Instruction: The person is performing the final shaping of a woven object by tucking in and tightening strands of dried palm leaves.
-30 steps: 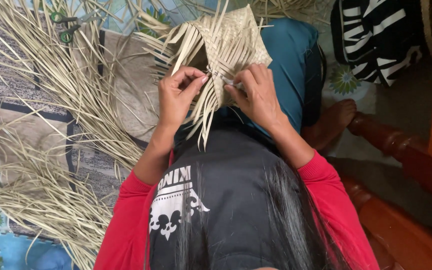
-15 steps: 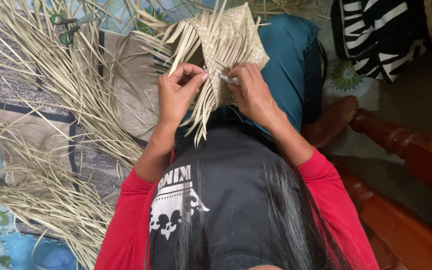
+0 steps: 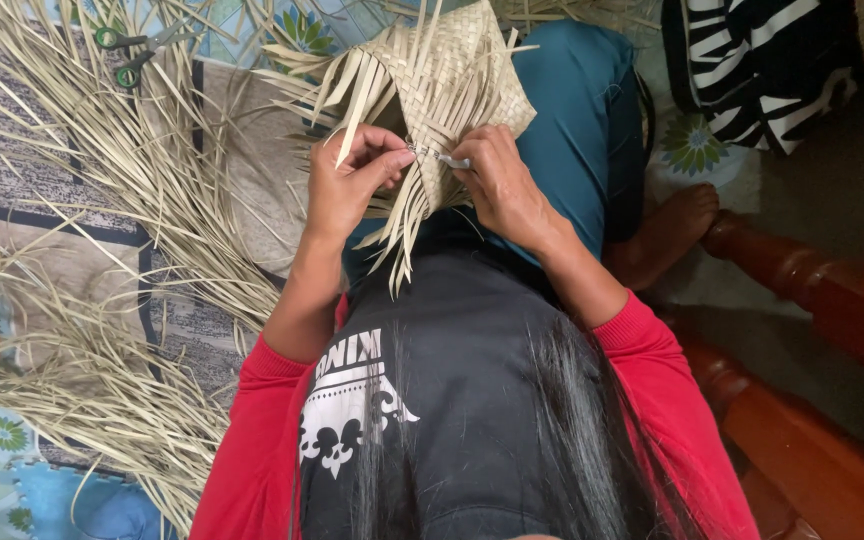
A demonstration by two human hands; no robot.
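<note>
A half-woven piece of pale dried leaf strips rests on my lap over teal trousers, with loose strip ends hanging toward me. My left hand pinches a strip at the weave's near edge. My right hand grips a small thin metal tool whose tip points left into the weave beside the left fingers. The two hands almost touch at the weave's lower edge.
Heaps of loose dried leaf strips cover the patterned mat on the left. Green-handled scissors lie at the top left. A black-and-white striped bag sits at the top right. Reddish wooden furniture runs along the right.
Both hands have shifted slightly up along the weave's edge. The right hand now shows the metal tool pointing into the weave, and the left fingers have closed on a strip.
</note>
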